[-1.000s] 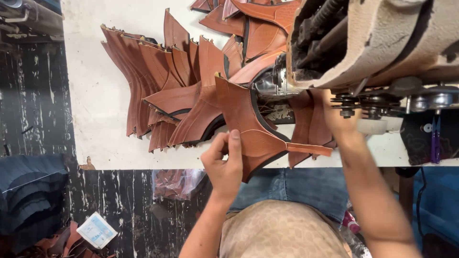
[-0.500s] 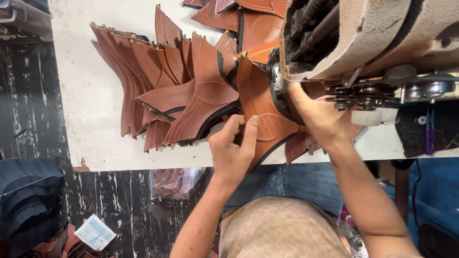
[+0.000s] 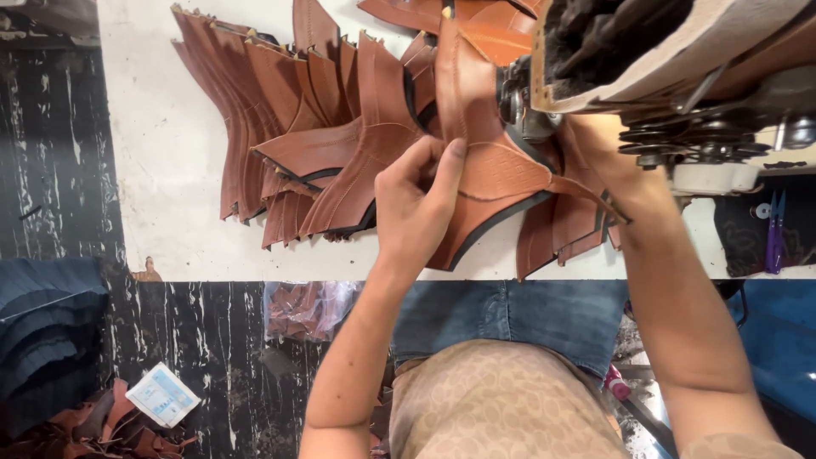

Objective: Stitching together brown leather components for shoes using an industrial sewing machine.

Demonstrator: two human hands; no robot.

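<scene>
Your fingers risked being drawn under the grey industrial sewing machine head [image 3: 680,59], since your right hand [image 3: 608,157] lay partly hidden beneath it, grip not discernible. The fanned stack of brown leather cutouts [image 3: 289,127] could slide. Your left hand [image 3: 416,208] pinched the curved tan leather panel [image 3: 501,174], which spanned both hands.

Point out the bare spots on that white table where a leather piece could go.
Bare white table lies left of the brown leather stack, and a strip along the near edge below it. Crowded: around the left hand, the held leather piece and the sewing machine.
</scene>
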